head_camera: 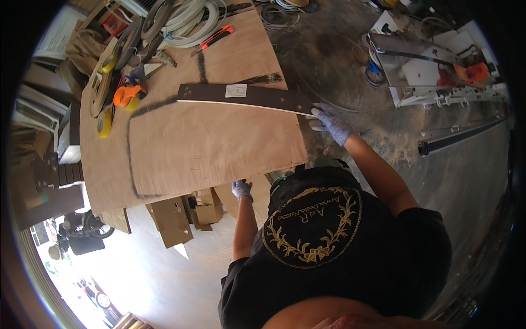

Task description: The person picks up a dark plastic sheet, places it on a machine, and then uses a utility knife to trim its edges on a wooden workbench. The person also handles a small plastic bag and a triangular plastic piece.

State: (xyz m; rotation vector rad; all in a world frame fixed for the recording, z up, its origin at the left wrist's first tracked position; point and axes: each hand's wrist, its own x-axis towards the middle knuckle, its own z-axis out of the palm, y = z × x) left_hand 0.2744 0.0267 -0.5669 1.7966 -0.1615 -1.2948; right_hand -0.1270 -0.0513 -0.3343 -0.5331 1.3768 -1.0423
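Note:
A long dark brown board (263, 97) with a pale edge, round holes near both ends and a white printed label (236, 91) lies across the plywood-topped table (213, 144). Its right end juts past the table's side. My right hand (333, 124), in a grey-purple glove, grips that end with the fingers around its corner. My left hand (241, 189), gloved the same way, is at the table's near edge, well apart from the board. A small dark patch shows by its fingertips, and whether it holds anything is unclear.
Toward the far left of the tabletop lie an orange tape dispenser (125, 95), yellow tape rolls (104, 124), coiled edge banding (193, 24) and a red-black utility knife (213, 39). Cardboard boxes (172, 222) stand below the near edge. A white-framed machine (431, 66) stands at right.

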